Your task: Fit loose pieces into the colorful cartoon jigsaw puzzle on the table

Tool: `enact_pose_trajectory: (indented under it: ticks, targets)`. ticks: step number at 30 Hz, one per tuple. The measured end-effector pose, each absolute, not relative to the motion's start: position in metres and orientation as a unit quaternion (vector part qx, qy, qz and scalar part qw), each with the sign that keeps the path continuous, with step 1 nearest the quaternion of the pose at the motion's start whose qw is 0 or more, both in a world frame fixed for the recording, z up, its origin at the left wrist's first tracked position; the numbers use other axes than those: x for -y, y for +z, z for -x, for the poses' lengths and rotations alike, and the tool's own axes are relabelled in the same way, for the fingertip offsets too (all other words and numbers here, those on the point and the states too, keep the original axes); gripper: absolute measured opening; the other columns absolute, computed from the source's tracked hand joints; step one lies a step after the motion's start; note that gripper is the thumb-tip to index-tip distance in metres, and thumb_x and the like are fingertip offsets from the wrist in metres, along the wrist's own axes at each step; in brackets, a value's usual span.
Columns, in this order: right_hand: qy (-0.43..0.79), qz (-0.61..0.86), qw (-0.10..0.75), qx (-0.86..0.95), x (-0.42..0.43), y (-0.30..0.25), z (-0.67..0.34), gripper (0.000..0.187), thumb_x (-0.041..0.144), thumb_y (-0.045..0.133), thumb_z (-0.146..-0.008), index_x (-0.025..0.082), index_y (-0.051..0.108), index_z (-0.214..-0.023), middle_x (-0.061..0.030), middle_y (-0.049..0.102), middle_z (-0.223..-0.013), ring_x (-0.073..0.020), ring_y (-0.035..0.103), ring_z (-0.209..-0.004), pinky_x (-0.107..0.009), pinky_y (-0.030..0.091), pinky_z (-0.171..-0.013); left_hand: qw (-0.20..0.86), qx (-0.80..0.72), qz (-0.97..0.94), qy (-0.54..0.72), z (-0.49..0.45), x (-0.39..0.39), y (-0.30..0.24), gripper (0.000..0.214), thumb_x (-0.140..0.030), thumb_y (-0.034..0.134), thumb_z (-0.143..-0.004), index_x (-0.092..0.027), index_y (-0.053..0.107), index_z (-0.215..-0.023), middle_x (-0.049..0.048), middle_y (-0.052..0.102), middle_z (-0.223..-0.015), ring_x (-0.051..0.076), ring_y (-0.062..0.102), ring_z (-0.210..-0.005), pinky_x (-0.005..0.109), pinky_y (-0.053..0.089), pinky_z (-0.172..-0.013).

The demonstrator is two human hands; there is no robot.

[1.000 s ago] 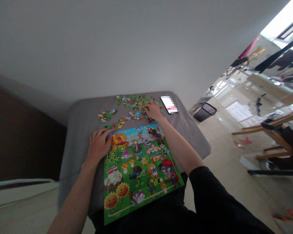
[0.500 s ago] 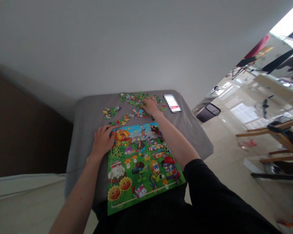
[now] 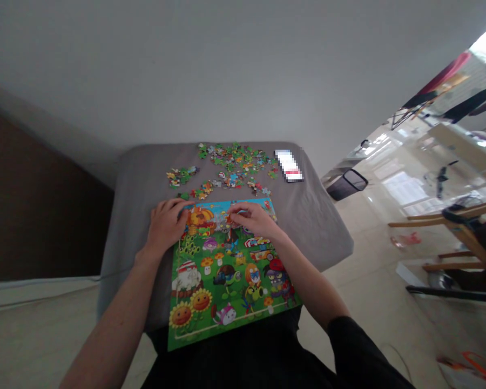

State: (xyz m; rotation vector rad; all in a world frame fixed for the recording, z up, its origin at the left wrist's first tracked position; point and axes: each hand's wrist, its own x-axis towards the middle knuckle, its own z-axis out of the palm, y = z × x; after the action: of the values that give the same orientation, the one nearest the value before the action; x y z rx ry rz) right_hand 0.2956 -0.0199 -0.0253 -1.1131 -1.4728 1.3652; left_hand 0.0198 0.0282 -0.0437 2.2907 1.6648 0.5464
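Note:
A colourful cartoon puzzle board [image 3: 235, 281] with a green border lies near my lap, at the front of the grey-covered table. Over its upper part, my right hand [image 3: 253, 219] pinches a small orange-red puzzle piece [image 3: 229, 219] between thumb and fingertips; the fingers partly cover it. My left hand [image 3: 166, 224] rests at the board's upper left corner, fingers stretched out and thumb apart along the edge. Loose puzzle pieces [image 3: 237, 156] are spread beyond the board, with a smaller cluster of pieces [image 3: 181, 175] to their left.
A phone [image 3: 289, 166] with a blurred-out screen lies at the table's back right. Behind the grey table cover [image 3: 141, 162] rises a plain wall [image 3: 210, 70]. On the floor to the right are a dark bin [image 3: 347, 183] and a wooden chair [image 3: 461, 227].
My right hand has drawn back from the loose pieces to the upper part of the board, with a piece in its fingertips. My left hand stays at the board's corner.

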Motion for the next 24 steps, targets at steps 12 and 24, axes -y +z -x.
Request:
enact_pose_trajectory:
  ticks: [12, 24]
  targets:
    - [0.532, 0.497, 0.319, 0.607, 0.006, -0.019, -0.266, 0.01, 0.019, 0.071, -0.086, 0.017, 0.072, -0.095, -0.0026, 0.074, -0.086, -0.0138, 0.069, -0.073, -0.026, 0.055, -0.069, 0.145, -0.561, -0.786, 0.214, -0.018, -0.03, -0.047, 0.038, -0.03, 0.046, -0.098, -0.029, 0.076, -0.121, 0.007, 0.071, -0.125, 0.031, 0.056, -0.123, 0.049, 0.04, -0.109]
    - [0.519, 0.477, 0.255, 0.662, -0.014, -0.005, -0.219, 0.009, 0.016, 0.065, -0.088, 0.015, 0.073, -0.09, -0.0033, 0.075, -0.082, -0.0116, 0.067, -0.069, -0.024, 0.054, -0.063, 0.191, -0.495, -0.808, 0.256, -0.001, -0.04, -0.059, 0.034, -0.031, 0.048, -0.098, -0.022, 0.075, -0.116, 0.0091, 0.075, -0.122, 0.028, 0.063, -0.12, 0.046, 0.043, -0.11]
